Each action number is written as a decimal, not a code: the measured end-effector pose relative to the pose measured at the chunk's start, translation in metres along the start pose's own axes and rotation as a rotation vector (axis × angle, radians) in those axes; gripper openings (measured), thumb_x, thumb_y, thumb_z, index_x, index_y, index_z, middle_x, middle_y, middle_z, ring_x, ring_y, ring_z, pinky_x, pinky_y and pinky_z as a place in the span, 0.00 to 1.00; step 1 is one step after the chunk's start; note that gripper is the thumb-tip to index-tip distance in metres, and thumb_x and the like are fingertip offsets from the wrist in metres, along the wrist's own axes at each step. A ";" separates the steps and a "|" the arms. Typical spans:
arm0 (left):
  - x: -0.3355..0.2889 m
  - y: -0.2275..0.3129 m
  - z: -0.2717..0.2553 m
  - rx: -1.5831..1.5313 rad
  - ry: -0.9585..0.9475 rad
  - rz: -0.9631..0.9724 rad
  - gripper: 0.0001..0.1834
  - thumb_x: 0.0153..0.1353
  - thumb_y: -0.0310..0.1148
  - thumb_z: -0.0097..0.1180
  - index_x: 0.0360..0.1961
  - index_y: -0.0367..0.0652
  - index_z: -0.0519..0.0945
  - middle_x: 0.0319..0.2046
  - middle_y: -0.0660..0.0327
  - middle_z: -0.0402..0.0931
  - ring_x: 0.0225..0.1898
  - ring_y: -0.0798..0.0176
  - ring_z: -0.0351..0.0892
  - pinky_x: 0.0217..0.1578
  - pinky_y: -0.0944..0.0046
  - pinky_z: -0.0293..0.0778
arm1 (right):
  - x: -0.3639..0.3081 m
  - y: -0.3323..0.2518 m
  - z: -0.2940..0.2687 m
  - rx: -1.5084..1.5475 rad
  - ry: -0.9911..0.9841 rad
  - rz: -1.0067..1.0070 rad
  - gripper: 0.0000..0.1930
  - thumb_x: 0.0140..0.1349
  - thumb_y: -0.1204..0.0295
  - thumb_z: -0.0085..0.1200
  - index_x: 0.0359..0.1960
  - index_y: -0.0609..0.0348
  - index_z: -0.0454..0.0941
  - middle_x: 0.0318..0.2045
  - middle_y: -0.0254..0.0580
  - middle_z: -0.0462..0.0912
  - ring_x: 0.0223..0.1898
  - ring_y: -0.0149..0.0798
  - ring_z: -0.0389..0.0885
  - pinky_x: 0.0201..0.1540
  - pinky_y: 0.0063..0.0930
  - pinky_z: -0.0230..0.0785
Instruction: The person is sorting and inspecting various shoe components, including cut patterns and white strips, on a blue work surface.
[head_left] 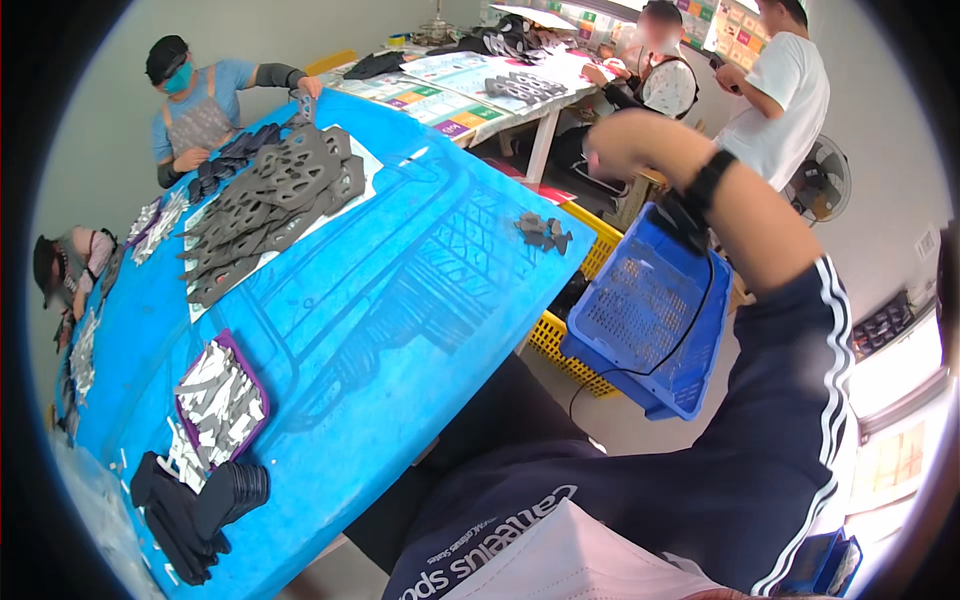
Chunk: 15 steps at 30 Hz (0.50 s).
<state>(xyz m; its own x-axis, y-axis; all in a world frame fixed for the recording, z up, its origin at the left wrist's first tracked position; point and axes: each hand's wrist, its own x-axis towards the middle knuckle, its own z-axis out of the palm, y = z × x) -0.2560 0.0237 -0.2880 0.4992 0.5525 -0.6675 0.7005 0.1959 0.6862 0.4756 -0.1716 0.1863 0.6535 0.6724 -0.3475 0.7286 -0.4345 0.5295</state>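
My right arm reaches up over a blue plastic basket (645, 310), with a black band round the wrist. My right hand (625, 145) is blurred, so its fingers and anything in them cannot be made out. It is above the basket and beyond the table's right corner, apart from both. A thin black cable hangs from the wristband down across the basket. My left hand is out of view. On the blue-covered table (400, 280) lies a small group of dark grey cut pieces (542, 232), near the right corner.
Grey cut-out sheets (270, 210) are piled on the table. A purple tray (262, 400) of white and grey strips stands near black stacked pieces (190, 510). A yellow crate (560, 345) sits by the blue basket. Co-workers are left and behind; a fan (820, 180) stands right.
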 end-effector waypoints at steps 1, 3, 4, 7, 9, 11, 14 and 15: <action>0.006 0.011 -0.009 0.021 0.033 0.046 0.16 0.58 0.32 0.49 0.46 0.36 0.72 0.39 0.55 0.75 0.44 0.66 0.73 0.48 0.67 0.66 | 0.023 0.040 0.008 -0.181 0.255 0.034 0.10 0.47 0.67 0.47 0.24 0.59 0.78 0.28 0.47 0.80 0.32 0.46 0.79 0.33 0.38 0.71; -0.004 0.025 -0.035 0.066 0.131 0.097 0.16 0.58 0.32 0.48 0.47 0.36 0.72 0.40 0.55 0.75 0.44 0.65 0.73 0.48 0.67 0.65 | 0.040 0.086 -0.022 -0.179 0.593 0.158 0.10 0.48 0.68 0.47 0.28 0.58 0.77 0.25 0.47 0.78 0.32 0.47 0.79 0.32 0.39 0.72; -0.017 0.028 -0.048 0.084 0.195 0.111 0.16 0.58 0.32 0.48 0.47 0.36 0.72 0.40 0.55 0.75 0.44 0.65 0.73 0.49 0.67 0.65 | 0.043 0.088 -0.040 -0.195 0.646 0.306 0.11 0.51 0.69 0.46 0.34 0.54 0.78 0.34 0.48 0.79 0.37 0.46 0.79 0.39 0.38 0.71; -0.039 0.049 -0.078 0.131 0.358 0.188 0.16 0.59 0.32 0.47 0.47 0.36 0.71 0.41 0.55 0.74 0.45 0.65 0.72 0.49 0.67 0.65 | 0.078 0.118 -0.048 0.207 1.062 0.360 0.12 0.52 0.69 0.43 0.35 0.55 0.78 0.33 0.48 0.80 0.37 0.47 0.78 0.40 0.42 0.70; -0.072 0.056 -0.100 0.160 0.490 0.209 0.17 0.59 0.32 0.47 0.48 0.36 0.71 0.42 0.55 0.74 0.46 0.65 0.72 0.49 0.67 0.64 | 0.088 0.082 -0.064 -0.008 0.802 0.253 0.12 0.52 0.70 0.43 0.34 0.57 0.78 0.32 0.48 0.80 0.37 0.48 0.79 0.39 0.41 0.71; -0.095 0.072 -0.121 0.200 0.593 0.256 0.17 0.60 0.32 0.46 0.48 0.36 0.71 0.42 0.55 0.73 0.46 0.65 0.71 0.50 0.67 0.64 | 0.103 0.063 -0.073 -0.292 0.758 0.041 0.09 0.51 0.70 0.47 0.28 0.57 0.80 0.31 0.46 0.81 0.35 0.47 0.80 0.36 0.38 0.72; -0.132 0.100 -0.153 0.270 0.764 0.314 0.17 0.60 0.32 0.45 0.48 0.36 0.70 0.43 0.56 0.73 0.47 0.65 0.71 0.50 0.67 0.63 | 0.114 -0.001 -0.096 -0.292 0.877 -0.184 0.09 0.50 0.72 0.45 0.32 0.54 0.77 0.29 0.43 0.80 0.35 0.45 0.79 0.37 0.39 0.71; -0.146 0.111 -0.166 0.301 0.816 0.332 0.17 0.60 0.32 0.45 0.49 0.36 0.70 0.43 0.56 0.73 0.47 0.65 0.71 0.50 0.67 0.63 | 0.103 -0.020 -0.107 -0.193 0.950 -0.242 0.09 0.51 0.71 0.44 0.32 0.54 0.77 0.29 0.43 0.80 0.34 0.45 0.79 0.36 0.40 0.71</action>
<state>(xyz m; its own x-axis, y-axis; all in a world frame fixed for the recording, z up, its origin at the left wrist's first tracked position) -0.3359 0.0992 -0.0668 0.2641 0.9637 0.0381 0.7458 -0.2291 0.6255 0.5065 -0.0299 0.2224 -0.0052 0.9667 0.2558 0.7198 -0.1740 0.6720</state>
